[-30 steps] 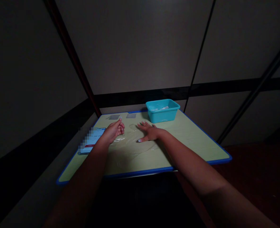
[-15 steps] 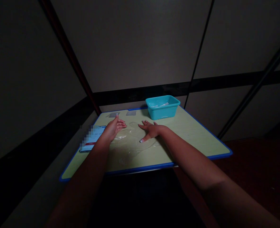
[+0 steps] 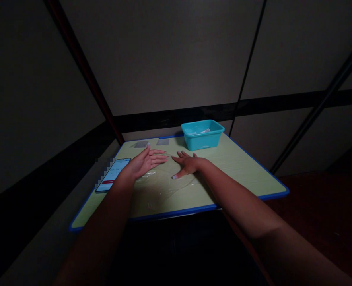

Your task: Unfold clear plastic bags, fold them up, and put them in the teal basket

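A thin clear plastic sheet or bag (image 3: 166, 184) lies spread on the pale yellow table (image 3: 241, 171) with a blue edge. My right hand (image 3: 187, 163) rests on its right part, fingers spread, holding nothing. Over its upper left part is my left hand (image 3: 144, 162), tilted on its side with the thumb up and the fingers stretched toward my right hand. Nothing is held in it. Whether it touches the plastic cannot be made out.
Behind my right hand stands a turquoise basket (image 3: 203, 140) with clear plastic items inside. A phone (image 3: 113, 174) with a lit screen lies left of my left hand. Two small greyish flat pieces, one left (image 3: 141, 144) and one right (image 3: 163, 142), lie near the back edge.
My left hand has opened out, its fingers now straighter and reaching further right. My right hand stays nearly in place on the plastic. The whole view has shifted slightly.
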{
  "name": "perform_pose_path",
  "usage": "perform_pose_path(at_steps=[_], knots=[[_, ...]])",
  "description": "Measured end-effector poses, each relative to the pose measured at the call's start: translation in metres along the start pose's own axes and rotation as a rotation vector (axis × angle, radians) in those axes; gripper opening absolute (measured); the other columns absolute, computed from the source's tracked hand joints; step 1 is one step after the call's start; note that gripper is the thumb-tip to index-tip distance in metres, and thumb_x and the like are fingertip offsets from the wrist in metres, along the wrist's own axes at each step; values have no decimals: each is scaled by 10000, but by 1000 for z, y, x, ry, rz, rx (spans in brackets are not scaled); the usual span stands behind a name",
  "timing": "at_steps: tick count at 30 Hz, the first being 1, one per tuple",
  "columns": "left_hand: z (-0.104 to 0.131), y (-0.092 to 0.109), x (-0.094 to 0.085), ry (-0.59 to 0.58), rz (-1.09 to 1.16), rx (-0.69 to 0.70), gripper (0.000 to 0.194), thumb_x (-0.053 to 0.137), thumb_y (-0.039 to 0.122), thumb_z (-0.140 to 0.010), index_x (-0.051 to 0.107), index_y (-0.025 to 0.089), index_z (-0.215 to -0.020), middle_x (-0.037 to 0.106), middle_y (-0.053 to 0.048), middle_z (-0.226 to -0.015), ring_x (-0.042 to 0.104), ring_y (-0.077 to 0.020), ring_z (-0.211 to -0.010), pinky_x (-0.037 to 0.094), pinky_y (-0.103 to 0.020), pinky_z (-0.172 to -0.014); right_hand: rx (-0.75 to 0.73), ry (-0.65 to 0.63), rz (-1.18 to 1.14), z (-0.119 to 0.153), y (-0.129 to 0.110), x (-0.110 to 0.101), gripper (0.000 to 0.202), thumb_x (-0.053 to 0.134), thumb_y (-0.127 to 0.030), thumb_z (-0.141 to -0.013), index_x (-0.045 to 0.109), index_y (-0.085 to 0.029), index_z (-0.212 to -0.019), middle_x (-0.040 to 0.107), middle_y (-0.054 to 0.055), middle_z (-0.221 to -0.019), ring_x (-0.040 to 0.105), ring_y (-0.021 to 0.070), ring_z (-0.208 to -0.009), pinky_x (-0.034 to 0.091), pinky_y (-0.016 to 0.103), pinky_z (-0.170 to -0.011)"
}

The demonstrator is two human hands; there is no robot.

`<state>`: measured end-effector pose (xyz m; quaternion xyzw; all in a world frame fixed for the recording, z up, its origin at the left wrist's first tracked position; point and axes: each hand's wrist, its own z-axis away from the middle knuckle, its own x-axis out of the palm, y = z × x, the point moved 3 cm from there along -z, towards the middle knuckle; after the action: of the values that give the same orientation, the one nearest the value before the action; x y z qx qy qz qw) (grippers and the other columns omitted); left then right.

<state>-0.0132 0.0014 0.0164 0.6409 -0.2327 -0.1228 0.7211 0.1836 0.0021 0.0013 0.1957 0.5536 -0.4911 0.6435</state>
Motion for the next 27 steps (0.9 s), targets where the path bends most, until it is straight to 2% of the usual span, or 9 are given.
perform_pose_path(at_steps=[3,6,11,16,19,21,24,27], knots=[[0,-5,0,-105,-65,-15,664,293,620,-859,507,111,-1228,600,-172,-1197,469,-265,-1216,242,-418,-1061,-1,-8,-6,1,-1,-1,1163,549,-786,-564,0,-275,-1453,-139,105,-1507,-158,346,-1352,-40,647,-1003],[1,-10,-4,-120,-183,-55,648,321,616,-856,499,130,-1246,566,-152,-1254,412,-244,-1266,173,-398,-1094,-5,-7,-5,1,0,-1,1162,558,-780,-564,6,-275,-1453,-137,112,-1506,-152,342,-1355,-36,649,-1002],[7,-9,-7,-41,-422,-111,606,482,596,-790,534,166,-1213,456,-117,-1369,341,-223,-1313,192,-358,-1094,-10,-5,-3,-1,2,0,1153,562,-774,-568,16,-278,-1454,-127,107,-1509,-145,342,-1356,-28,651,-1004],[10,-5,-6,72,-683,-134,648,478,635,-750,558,184,-1208,426,-86,-1393,352,-224,-1307,225,-346,-1086,-6,6,-3,-2,3,0,1160,574,-774,-556,28,-281,-1454,-126,102,-1510,-135,347,-1358,-12,656,-1004],[9,-7,-1,61,-917,-144,665,456,641,-748,538,211,-1249,386,-60,-1416,321,-230,-1323,228,-341,-1087,-6,2,-2,-2,1,-1,1160,578,-769,-557,30,-278,-1454,-121,103,-1511,-131,346,-1358,-12,654,-1005],[7,-11,6,2,-1132,-160,753,452,658,-733,448,201,-1331,268,-73,-1466,203,-248,-1365,189,-377,-1098,-8,-2,2,-1,1,-1,1163,579,-767,-558,28,-270,-1454,-120,104,-1511,-133,343,-1359,-12,649,-1008],[6,-18,16,-60,-1434,-221,915,436,701,-711,214,188,-1435,45,-94,-1503,-5,-280,-1385,85,-520,-1085,-1,-12,13,0,1,-2,1165,583,-762,-559,21,-271,-1453,-130,103,-1509,-134,336,-1360,-7,641,-1014],[7,-21,20,-54,-1568,-280,994,427,747,-681,71,231,-1452,-53,-87,-1502,-75,-314,-1375,64,-626,-1033,13,-23,22,-1,2,-1,1167,587,-760,-555,4,-287,-1449,-146,97,-1506,-138,330,-1360,-2,645,-1010]])
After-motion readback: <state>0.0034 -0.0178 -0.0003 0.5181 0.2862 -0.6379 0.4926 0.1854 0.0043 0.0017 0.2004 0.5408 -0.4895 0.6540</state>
